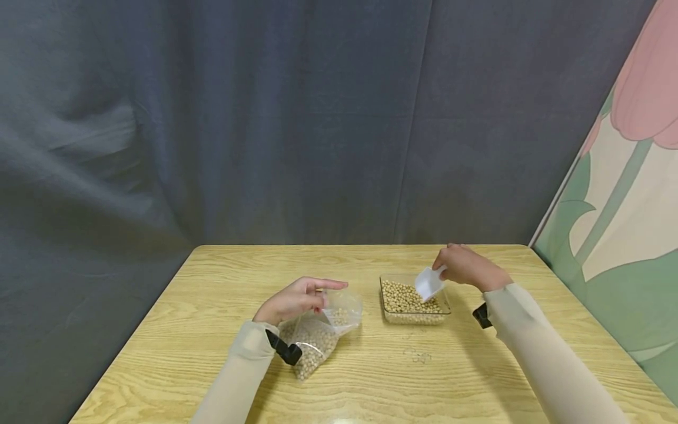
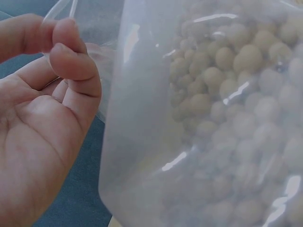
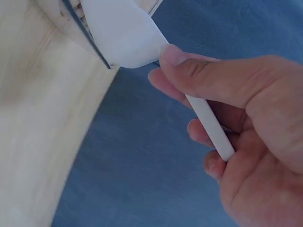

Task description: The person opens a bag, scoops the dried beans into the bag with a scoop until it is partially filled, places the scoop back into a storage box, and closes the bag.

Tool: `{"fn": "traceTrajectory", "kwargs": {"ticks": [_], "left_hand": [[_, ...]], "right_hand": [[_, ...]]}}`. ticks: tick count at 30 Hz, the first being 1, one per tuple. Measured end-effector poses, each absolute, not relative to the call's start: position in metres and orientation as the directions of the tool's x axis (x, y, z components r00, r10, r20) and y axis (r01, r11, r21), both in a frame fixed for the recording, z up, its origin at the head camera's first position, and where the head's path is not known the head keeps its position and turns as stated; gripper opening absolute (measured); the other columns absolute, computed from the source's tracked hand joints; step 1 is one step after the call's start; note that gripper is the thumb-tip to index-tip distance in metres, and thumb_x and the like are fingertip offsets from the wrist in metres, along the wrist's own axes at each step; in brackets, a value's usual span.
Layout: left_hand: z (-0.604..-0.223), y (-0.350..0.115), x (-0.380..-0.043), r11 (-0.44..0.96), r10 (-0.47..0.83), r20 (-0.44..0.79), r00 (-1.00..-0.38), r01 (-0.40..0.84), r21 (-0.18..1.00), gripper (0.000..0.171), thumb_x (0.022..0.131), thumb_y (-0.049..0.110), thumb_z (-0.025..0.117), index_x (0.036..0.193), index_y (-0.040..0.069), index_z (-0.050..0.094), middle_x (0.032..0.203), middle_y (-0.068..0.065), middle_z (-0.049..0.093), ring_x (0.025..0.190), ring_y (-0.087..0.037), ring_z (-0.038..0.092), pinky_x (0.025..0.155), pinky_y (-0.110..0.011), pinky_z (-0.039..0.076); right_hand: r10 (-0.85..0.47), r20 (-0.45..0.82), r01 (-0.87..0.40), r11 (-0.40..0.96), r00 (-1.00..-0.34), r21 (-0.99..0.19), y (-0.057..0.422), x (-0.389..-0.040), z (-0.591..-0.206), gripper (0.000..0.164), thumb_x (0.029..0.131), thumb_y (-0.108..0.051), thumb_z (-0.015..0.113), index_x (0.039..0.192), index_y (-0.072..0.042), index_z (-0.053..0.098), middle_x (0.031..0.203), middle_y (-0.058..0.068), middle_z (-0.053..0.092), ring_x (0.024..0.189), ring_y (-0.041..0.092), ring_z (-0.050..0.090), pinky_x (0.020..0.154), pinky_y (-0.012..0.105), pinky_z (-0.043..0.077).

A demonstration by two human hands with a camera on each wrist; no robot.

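My left hand (image 1: 296, 301) pinches the upper edge of a clear plastic bag (image 1: 344, 309) between thumb and fingers. Round beige soybeans (image 2: 227, 71) fill much of the bag, which leans on the table with its mouth toward the right. In my right hand (image 1: 468, 266) is a white scoop (image 1: 429, 284), gripped by its thin handle (image 3: 210, 127) with the thumb on top. The scoop's blade dips to the soybeans in a glass container (image 1: 415, 318), at its right side. In the right wrist view the blade overlaps the container's dark rim (image 3: 90, 38).
A light wood-grain table (image 1: 381, 377) carries everything. Behind it hangs a dark grey-blue curtain (image 1: 318, 129). To the right stands a panel (image 1: 625, 235) with a tulip pattern. Some small faint marks (image 1: 418, 356) show on the table in front of the container.
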State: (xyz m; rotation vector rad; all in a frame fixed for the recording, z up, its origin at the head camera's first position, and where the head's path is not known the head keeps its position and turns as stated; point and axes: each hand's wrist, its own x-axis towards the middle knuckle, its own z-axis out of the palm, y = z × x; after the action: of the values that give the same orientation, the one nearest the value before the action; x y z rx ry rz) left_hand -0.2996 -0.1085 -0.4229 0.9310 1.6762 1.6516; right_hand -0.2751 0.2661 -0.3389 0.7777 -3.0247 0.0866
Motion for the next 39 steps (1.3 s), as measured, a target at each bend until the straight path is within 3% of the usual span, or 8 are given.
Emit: {"fn": "traceTrajectory", "kwargs": {"ticks": [7, 20, 30, 39], "left_hand": [[-0.424, -0.109, -0.299, -0.004, 0.816, 0.041, -0.577, 0.066, 0.998, 0.05, 0.092, -0.006, 0.046, 0.142, -0.002, 0.044, 0.06, 0.006, 0.06, 0.051, -0.013, 0.029, 0.06, -0.027, 0.036], [-0.424, -0.107, -0.301, -0.022, 0.825, 0.057, -0.562, 0.069, 0.997, 0.049, 0.093, -0.004, 0.047, 0.142, -0.003, 0.043, 0.058, 0.007, 0.06, 0.049, -0.012, 0.029, 0.06, -0.026, 0.037], [-0.425, -0.107, -0.301, -0.018, 0.82, 0.053, -0.569, 0.068, 0.998, 0.05, 0.092, -0.004, 0.048, 0.142, -0.004, 0.042, 0.056, 0.006, 0.057, 0.051, -0.015, 0.028, 0.06, -0.027, 0.037], [-0.425, -0.105, -0.3, -0.004, 0.819, 0.037, -0.572, 0.059, 0.998, 0.05, 0.092, -0.004, 0.046, 0.143, -0.002, 0.043, 0.059, 0.007, 0.059, 0.05, -0.011, 0.029, 0.061, -0.028, 0.037]], "right_hand": [[-0.494, -0.002, -0.489, 0.86, -0.869, -0.146, 0.275, -0.285, -0.349, 0.019, 0.077, -0.002, 0.075, 0.095, 0.002, 0.076, 0.09, 0.015, 0.073, 0.08, 0.026, 0.066, 0.067, 0.033, 0.055], [-0.5, -0.025, -0.428, 0.766, -0.866, -0.479, 0.296, -0.295, -0.373, 0.023, 0.083, 0.01, 0.064, 0.104, 0.009, 0.071, 0.101, 0.024, 0.071, 0.086, 0.026, 0.068, 0.067, 0.03, 0.055], [-0.549, -0.021, -0.441, 0.693, -0.836, -0.571, 0.298, -0.297, -0.386, 0.027, 0.085, 0.003, 0.064, 0.109, 0.013, 0.067, 0.104, 0.027, 0.069, 0.089, 0.03, 0.067, 0.071, 0.031, 0.055], [-0.619, 0.014, -0.502, 0.623, -0.785, -0.6, 0.293, -0.303, -0.396, 0.027, 0.086, 0.002, 0.063, 0.11, 0.014, 0.066, 0.102, 0.026, 0.069, 0.085, 0.02, 0.067, 0.069, 0.025, 0.053]]}}
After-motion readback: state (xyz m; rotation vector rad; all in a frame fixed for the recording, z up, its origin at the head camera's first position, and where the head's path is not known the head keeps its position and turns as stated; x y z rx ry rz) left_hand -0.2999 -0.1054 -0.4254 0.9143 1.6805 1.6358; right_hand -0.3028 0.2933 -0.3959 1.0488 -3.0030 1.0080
